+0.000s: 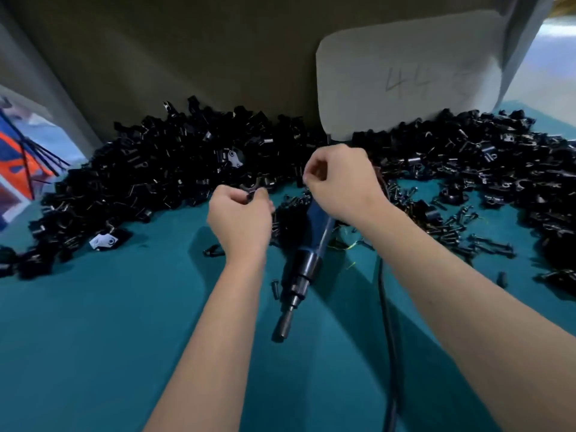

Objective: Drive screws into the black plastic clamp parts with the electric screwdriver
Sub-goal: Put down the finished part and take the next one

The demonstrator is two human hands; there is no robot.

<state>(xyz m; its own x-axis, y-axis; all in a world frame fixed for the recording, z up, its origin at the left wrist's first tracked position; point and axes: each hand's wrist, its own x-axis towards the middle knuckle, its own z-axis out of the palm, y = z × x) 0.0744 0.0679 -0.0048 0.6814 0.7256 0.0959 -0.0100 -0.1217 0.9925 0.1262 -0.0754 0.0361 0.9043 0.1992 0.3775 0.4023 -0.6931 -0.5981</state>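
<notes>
The left hand (240, 219) pinches a black clamp part (249, 190) between curled fingertips, lifted off the teal table (93, 353), probably to present its hole. The right hand (339, 182) hovers beside it, fingers curled as if pinching a screw; none can be made out. The electric screwdriver (307, 269) lies between the forearms, within reach.

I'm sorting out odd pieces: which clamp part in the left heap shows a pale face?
The black plastic clamp part with a white face, at the left heap's near edge on the teal cloth; its neighbours look all black.
</notes>
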